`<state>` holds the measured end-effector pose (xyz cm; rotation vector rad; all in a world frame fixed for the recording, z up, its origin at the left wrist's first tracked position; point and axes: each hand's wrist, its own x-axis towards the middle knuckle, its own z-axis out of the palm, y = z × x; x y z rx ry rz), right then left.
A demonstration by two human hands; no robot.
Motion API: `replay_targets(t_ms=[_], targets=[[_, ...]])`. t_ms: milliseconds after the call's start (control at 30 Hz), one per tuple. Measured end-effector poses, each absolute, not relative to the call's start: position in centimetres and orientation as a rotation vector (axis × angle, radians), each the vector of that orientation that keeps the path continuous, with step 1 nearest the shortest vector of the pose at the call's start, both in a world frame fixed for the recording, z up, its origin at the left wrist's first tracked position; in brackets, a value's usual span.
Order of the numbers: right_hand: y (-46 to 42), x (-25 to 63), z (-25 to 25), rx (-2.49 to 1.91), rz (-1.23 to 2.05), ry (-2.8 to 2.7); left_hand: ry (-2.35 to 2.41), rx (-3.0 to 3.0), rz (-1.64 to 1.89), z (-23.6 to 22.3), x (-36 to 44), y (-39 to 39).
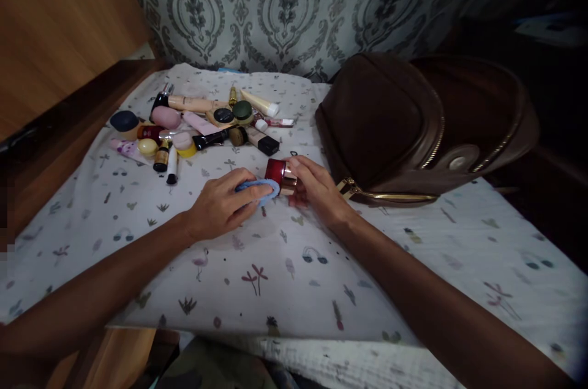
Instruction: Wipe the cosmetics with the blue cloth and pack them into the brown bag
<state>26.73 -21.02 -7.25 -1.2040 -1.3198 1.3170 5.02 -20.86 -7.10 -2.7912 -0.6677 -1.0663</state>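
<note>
My right hand (319, 190) grips a small dark red bottle (275, 169) by its shiny gold-toned cap end, the bottle lying sideways above the table. In my left hand (225, 204) is a blue cloth (264, 184) with a scalloped edge, pinched between thumb and fingers and pressed against the bottle's near side. Both hands are closed and meet at the bottle over the middle of the table. Part of the cloth is hidden by my left fingers.
Beyond my left hand lies a cluster of cosmetics, including a pink tube (199, 124), a green-lidded jar (242, 111) and a black-capped bottle (264, 141). A large brown bag (381, 125) with gold zips stands at the right. A printed cloth (285, 291) covers the table.
</note>
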Motion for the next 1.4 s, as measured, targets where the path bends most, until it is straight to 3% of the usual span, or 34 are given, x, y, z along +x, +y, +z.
replay_targets(t_ms=[667,1067,1400], targets=[[-21.7,25.9,-6.9,-0.778,1.764,-1.023,-0.677,-2.790,-1.265,-6.4,4.9,-21.6],[-22.1,25.6,-6.3,-0.751,2.065,-0.740,-0.645,-2.732,-1.237,-6.6,5.4,-21.7],[-22.2,25.6,-6.0,-0.734,2.037,-0.728,-0.730,-2.814,-1.473,-6.1,5.5,-21.7]])
